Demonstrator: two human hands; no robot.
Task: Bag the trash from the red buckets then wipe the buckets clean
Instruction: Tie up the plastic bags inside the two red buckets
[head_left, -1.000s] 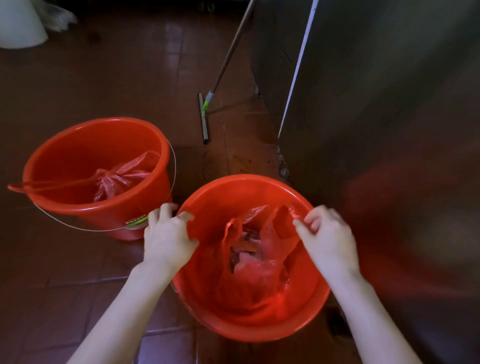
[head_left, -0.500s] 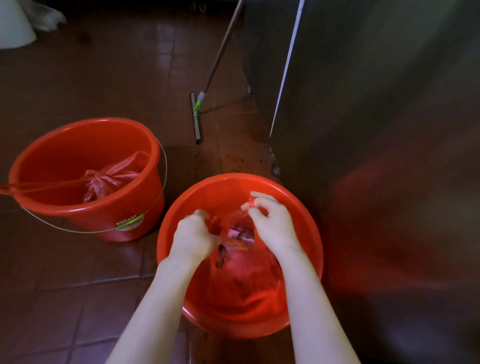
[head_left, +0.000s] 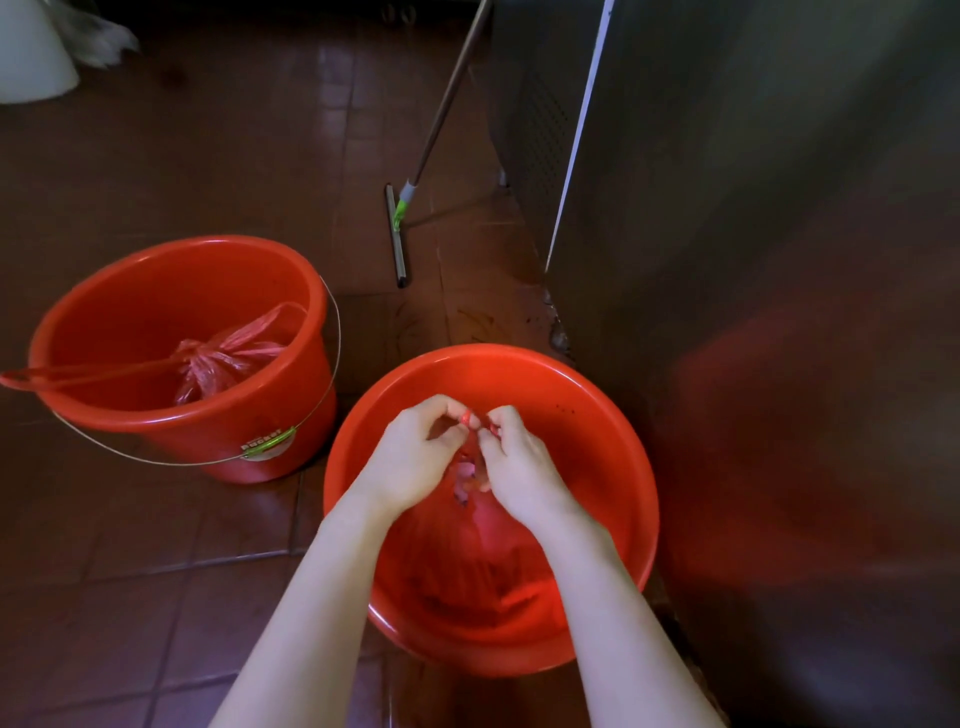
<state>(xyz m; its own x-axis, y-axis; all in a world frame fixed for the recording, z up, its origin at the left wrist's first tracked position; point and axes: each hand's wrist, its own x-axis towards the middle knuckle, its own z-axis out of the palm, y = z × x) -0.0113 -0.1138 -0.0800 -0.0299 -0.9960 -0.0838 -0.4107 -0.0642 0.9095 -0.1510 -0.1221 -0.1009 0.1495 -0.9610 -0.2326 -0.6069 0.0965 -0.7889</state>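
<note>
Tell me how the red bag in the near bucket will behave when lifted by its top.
Probably floppy: the thin red bag crumples and sags inside the near bucket. Likely light: the left hand and right hand merely pinch its gathered top. Its glossy film may slip.

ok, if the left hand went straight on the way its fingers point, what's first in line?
Red bag, its gathered top pinched by the left hand; then the right hand. Beyond, probably the near bucket wall; depth unclear.

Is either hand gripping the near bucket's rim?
No, the left hand and right hand both pinch the top of the red bag inside the near bucket.
</note>
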